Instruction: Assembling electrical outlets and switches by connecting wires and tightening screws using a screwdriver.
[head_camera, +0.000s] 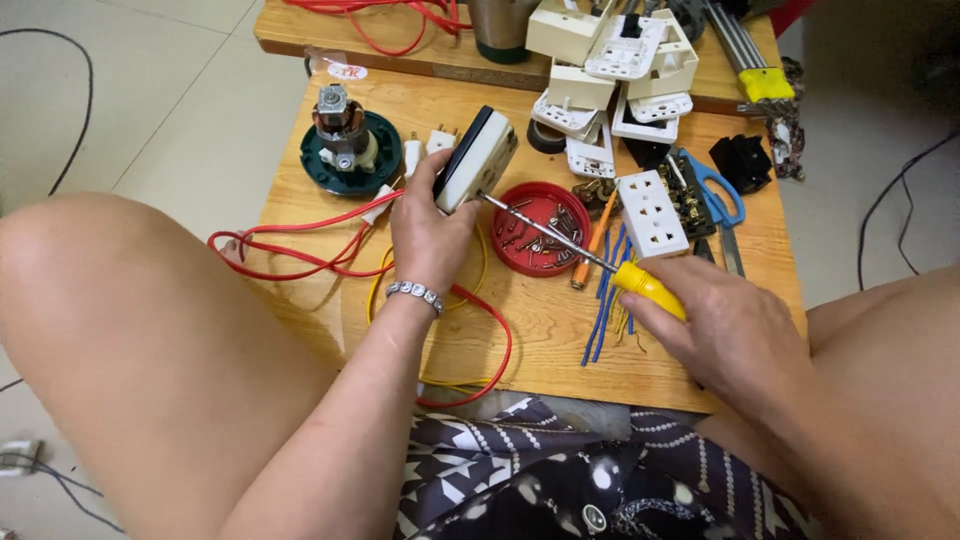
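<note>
While the right hand (735, 335) is gripping a yellow-handled screwdriver (590, 260), fingers wrapped around its handle, the left hand (428, 228) is pinching a white socket box (478, 160) over the wooden table (545, 330), the screwdriver tip touching the box's lower edge; a red dish of screws (543, 228) is sitting just beyond.

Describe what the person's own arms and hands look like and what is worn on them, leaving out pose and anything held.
Both arms are bare, with no sleeves and no gloves. The left hand has a silvery, beaded-looking bracelet around the wrist. The right hand shows no bracelet or watch in this view; whether any ring is worn cannot be told. Fingernails look short and unpainted as far as visible.
</note>
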